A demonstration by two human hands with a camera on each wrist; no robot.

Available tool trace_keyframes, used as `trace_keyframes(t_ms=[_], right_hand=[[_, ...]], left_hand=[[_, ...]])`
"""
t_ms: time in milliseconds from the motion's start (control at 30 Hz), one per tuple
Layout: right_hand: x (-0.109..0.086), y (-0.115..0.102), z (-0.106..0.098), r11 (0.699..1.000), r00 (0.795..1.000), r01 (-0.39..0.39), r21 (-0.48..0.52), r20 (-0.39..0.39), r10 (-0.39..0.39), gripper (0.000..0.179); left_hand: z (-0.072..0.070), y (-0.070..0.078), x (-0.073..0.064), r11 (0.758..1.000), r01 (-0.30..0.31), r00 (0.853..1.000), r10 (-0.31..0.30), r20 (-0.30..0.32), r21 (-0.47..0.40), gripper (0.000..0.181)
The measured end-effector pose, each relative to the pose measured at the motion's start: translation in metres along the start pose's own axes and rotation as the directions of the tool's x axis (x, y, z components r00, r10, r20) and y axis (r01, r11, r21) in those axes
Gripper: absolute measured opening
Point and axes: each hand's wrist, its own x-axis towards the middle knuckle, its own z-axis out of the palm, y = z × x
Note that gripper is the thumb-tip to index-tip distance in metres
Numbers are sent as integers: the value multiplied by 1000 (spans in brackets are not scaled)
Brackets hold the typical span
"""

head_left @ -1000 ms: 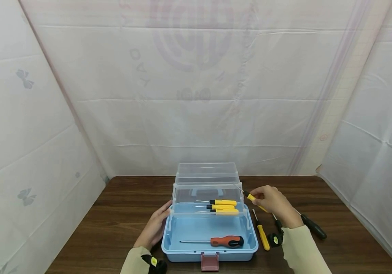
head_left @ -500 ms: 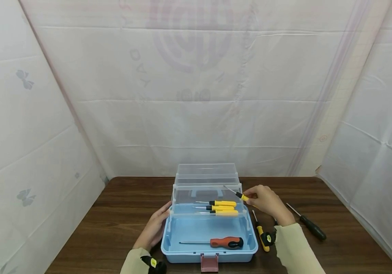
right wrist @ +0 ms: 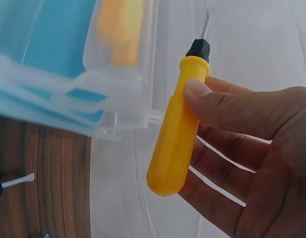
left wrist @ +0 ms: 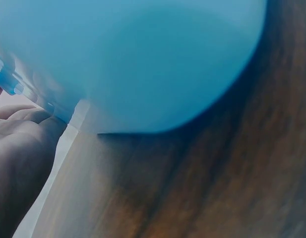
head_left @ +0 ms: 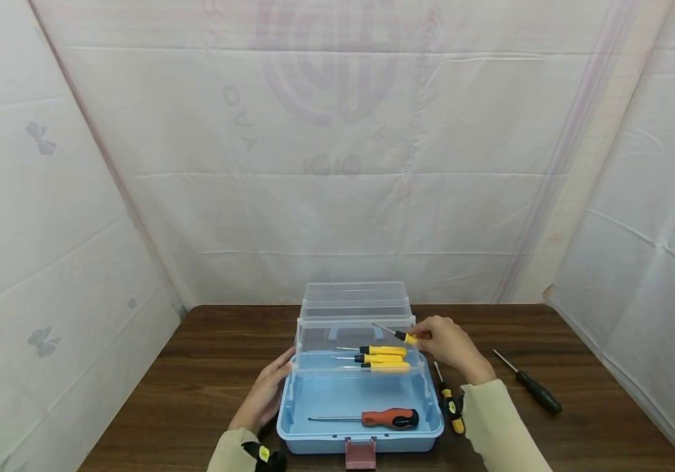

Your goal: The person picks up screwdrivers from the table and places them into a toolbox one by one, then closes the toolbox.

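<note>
My right hand (head_left: 451, 344) pinches a yellow-and-black screwdriver (right wrist: 175, 134) between thumb and fingers, its metal tip pointing up and left over the right end of the clear tray (head_left: 314, 331). Three similar yellow screwdrivers (head_left: 386, 358) lie in that tray, which belongs to an opened blue toolbox (head_left: 337, 390). An orange-and-black screwdriver (head_left: 390, 417) lies in the toolbox's lower part. My left hand (head_left: 262, 393) rests against the toolbox's left side, fingers stretched toward its back corner. In the left wrist view, the blue wall (left wrist: 143, 64) partly hides its fingers.
On the brown table (head_left: 196, 367), a yellow-and-black screwdriver (head_left: 446, 396) lies just right of the toolbox, partly covered by the right wrist's strap. Farther right lies a black-handled screwdriver (head_left: 535, 388). A pink latch (head_left: 360, 453) hangs at the toolbox's front. White sheets (head_left: 337, 216) surround the table.
My right hand has moved left with the yellow screwdriver, from beside the toolbox to over the clear tray's right end. My left hand stays at the toolbox's side.
</note>
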Motion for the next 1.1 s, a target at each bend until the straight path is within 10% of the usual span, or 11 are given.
trace_keyframes(t_ms=[1100], right_hand=[[21, -28, 23, 991, 991, 133, 11, 30, -133, 21]], left_hand=[[-3, 0, -1, 1000, -20, 1000, 20, 9, -6, 57]])
